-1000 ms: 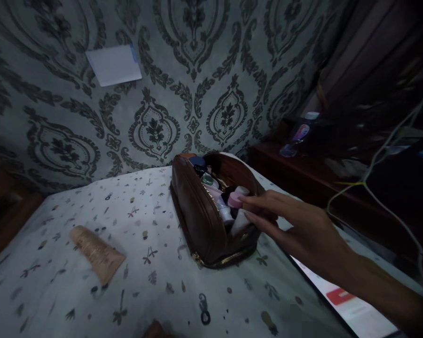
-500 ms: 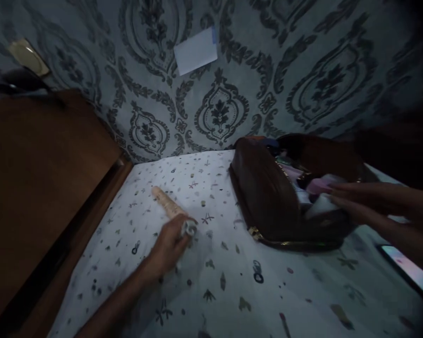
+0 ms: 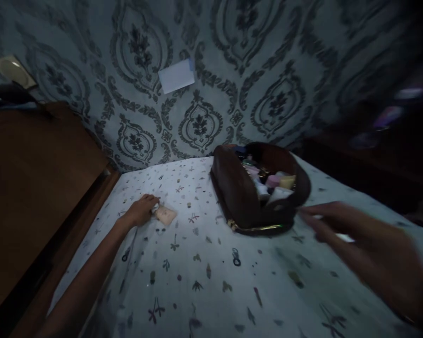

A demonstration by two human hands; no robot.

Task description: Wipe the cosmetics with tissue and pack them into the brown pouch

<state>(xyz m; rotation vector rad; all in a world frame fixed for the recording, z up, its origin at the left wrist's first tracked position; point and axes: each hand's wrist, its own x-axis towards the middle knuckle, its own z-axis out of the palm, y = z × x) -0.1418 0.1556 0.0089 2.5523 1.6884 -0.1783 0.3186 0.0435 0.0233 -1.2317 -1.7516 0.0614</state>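
My left hand [image 3: 143, 210] is low over the patterned cloth, its fingers curled at a peach-coloured tube [image 3: 166, 215]. The tube's flat, wide part sticks out to the right of the fingers, with a pale bit beside the fingertips. A little more peach shows behind the knuckles; the hand hides the rest. On the right stands a dark brown zipped pouch [image 3: 236, 192], gaping at the top, with several cosmetic items inside, including a pink-capped one [image 3: 273, 180] and a white tube [image 3: 281, 193]. My right hand [image 3: 359, 244], smeared by motion, has its fingertips beside the pouch's right front edge; contact is unclear.
White cloth [image 3: 197, 263] with small printed motifs covers the surface. Along the left is a brown wooden panel [image 3: 38, 173]. Patterned wallpaper [image 3: 200, 122] rises behind, with a white paper [image 3: 176, 76] on it. The far right is dark and blurred.
The view has shifted. My left hand has moved away from the pouch, to the far end of the tube spot. My right hand has come out from the pouch's opening.
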